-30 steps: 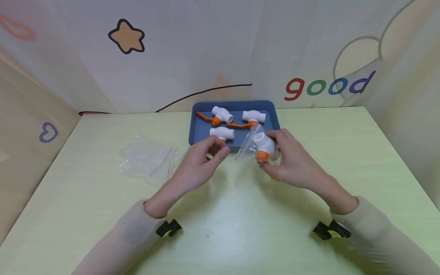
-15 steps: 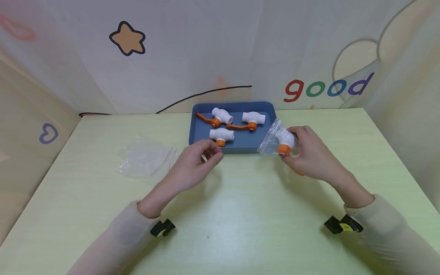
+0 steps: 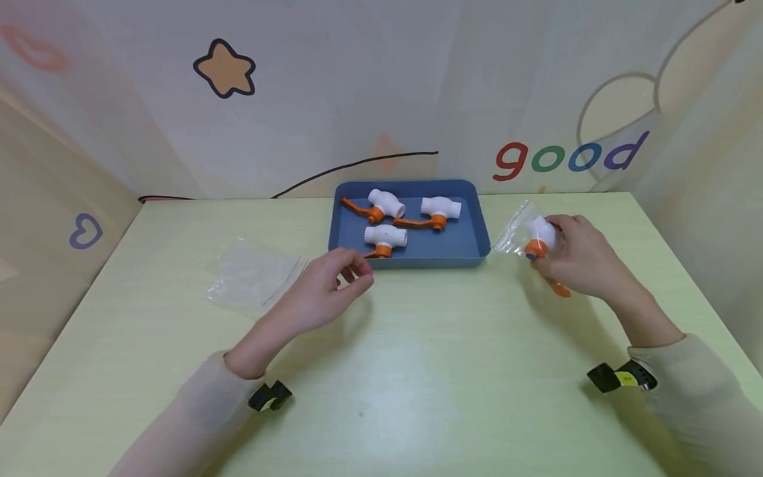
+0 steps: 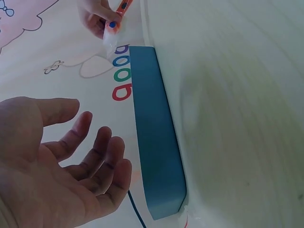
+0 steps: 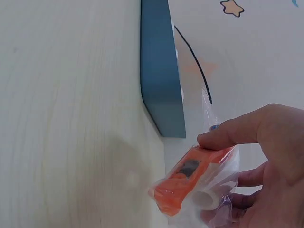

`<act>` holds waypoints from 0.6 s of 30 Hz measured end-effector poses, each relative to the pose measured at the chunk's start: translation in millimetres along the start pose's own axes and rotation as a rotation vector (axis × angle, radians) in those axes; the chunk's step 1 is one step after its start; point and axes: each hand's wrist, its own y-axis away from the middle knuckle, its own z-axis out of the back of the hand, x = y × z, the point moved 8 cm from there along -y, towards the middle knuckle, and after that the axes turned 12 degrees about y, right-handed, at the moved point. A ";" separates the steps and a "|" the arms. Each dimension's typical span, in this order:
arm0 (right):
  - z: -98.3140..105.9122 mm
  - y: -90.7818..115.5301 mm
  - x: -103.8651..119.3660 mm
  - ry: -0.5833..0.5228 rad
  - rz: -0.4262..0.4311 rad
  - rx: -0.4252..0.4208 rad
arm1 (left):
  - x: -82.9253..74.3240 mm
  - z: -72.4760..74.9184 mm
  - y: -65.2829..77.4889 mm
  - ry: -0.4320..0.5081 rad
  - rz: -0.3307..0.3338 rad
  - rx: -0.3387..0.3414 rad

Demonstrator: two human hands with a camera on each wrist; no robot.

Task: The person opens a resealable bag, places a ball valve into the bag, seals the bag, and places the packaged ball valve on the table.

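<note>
Pale green surface (image 3: 417,371) w/ printed backdrop (image 3: 334,99) behind it, past both hands. R hand (image 3: 587,258) pinches a white valve (image 3: 542,232) w/ orange handle, inside a clear zip bag (image 3: 511,232) whose top sticks out left of that hand. L hand (image 3: 324,285) is relaxed, fingers loosely bent, w/ nothing in its grip; clear flat bags (image 3: 250,275) lie just left of it. Blue tray (image 3: 441,255) sits beyond & between the hands, w/ 3 unbagged valves (image 3: 441,207) in it, nearest one just past L fingers.
</note>
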 end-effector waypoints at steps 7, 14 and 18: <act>-4.0 -5.0 -16.4 0.020 -0.013 0.038 | 6.8 -0.4 2.0 -0.013 0.027 0.043; -10.6 -9.9 -36.3 -0.014 -0.080 0.107 | 11.8 1.1 3.6 -0.039 0.043 0.077; -12.2 -11.1 -44.0 -0.015 -0.094 0.117 | 14.8 1.7 3.5 -0.033 0.049 0.085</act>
